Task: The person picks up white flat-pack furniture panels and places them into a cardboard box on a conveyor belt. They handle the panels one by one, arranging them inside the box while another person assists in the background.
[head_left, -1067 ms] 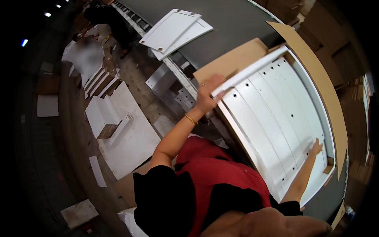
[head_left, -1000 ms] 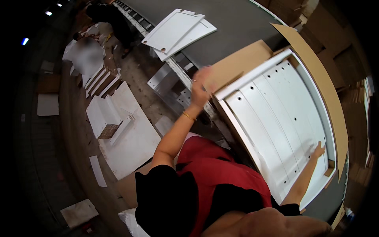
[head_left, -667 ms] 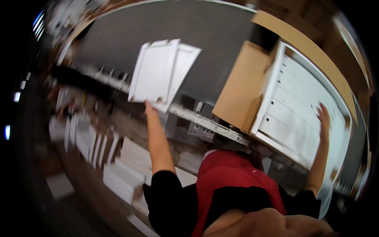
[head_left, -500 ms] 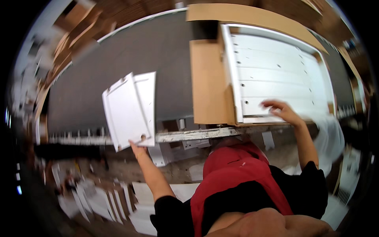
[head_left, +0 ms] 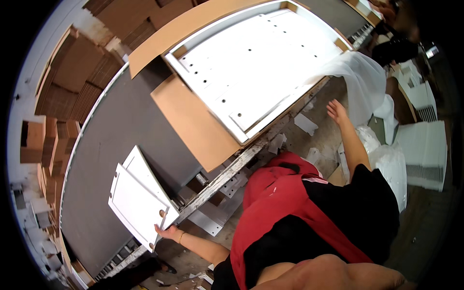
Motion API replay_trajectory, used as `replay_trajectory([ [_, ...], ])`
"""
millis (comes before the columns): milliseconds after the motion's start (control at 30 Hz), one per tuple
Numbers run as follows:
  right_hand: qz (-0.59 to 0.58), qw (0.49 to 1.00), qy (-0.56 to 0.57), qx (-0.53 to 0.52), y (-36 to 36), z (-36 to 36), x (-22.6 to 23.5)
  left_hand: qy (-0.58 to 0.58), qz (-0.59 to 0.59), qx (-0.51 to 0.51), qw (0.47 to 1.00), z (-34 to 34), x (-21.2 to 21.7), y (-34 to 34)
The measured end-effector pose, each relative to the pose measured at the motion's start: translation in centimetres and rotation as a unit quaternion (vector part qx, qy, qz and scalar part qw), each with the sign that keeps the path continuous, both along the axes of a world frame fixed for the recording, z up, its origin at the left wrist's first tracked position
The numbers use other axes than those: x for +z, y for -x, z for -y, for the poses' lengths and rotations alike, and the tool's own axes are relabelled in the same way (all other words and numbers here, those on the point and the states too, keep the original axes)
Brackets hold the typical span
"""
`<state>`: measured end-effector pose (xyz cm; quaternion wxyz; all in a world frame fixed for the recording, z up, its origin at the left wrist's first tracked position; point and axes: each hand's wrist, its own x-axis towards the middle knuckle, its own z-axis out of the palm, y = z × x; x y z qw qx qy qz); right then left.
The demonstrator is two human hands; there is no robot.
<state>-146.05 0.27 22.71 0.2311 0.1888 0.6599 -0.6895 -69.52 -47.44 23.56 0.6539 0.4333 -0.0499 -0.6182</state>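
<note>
My left hand [head_left: 168,233] grips the near edge of a white panel [head_left: 137,205], thumb on top and the other fingers partly hidden beneath. A second white panel [head_left: 141,162] lies under it, turned slightly. Both overhang the belt's near edge. My right hand [head_left: 337,111] is in the air off the near side of the carton, fingers stretched and holding nothing. Beside it hangs a translucent foam sheet [head_left: 360,79], draped over the carton's near right edge. In the open cardboard carton [head_left: 188,121] white drilled boards [head_left: 256,63] lie flat inside a white frame.
A dark conveyor belt [head_left: 108,145] runs under the carton, with a worn pale rail [head_left: 227,176] along its near side. Stacked cardboard [head_left: 79,72] stands beyond it. White board stacks [head_left: 425,150] and plastic wrap [head_left: 386,169] are at right. Scraps litter the floor [head_left: 295,137].
My view has swung to the right. My right hand has moved off the carton's near edge, out over the floor. My left hand keeps hold of the panel.
</note>
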Motion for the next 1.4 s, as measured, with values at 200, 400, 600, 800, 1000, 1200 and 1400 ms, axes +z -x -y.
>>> replay_trajectory([
  [200,-0.094,0.969,0.060,-0.223,8.1,3.7,0.6,0.006,0.079,0.049,0.996,-0.8,6.8,4.5],
  [400,-0.224,0.834,0.454,-0.219,21.2,6.8,10.0,0.075,0.024,0.050,0.996,-14.2,9.8,6.3],
  [600,-0.502,0.836,-0.033,0.221,20.3,32.7,23.4,0.121,0.187,0.187,0.957,-26.2,13.0,21.7],
  [800,-0.487,0.640,-0.360,0.472,17.8,50.7,14.6,0.132,0.140,0.236,0.952,-33.7,12.3,25.9],
  [1000,-0.299,0.703,0.045,0.643,17.6,50.5,19.0,0.154,0.121,0.140,0.971,-30.7,20.3,42.6],
  [1200,0.118,0.680,0.393,0.607,6.5,29.2,21.3,0.239,-0.180,-0.172,0.939,-25.4,19.7,49.8],
  [1400,-0.115,0.894,0.168,0.399,5.5,30.1,22.2,0.156,-0.149,-0.202,0.955,-24.9,15.3,59.0],
])
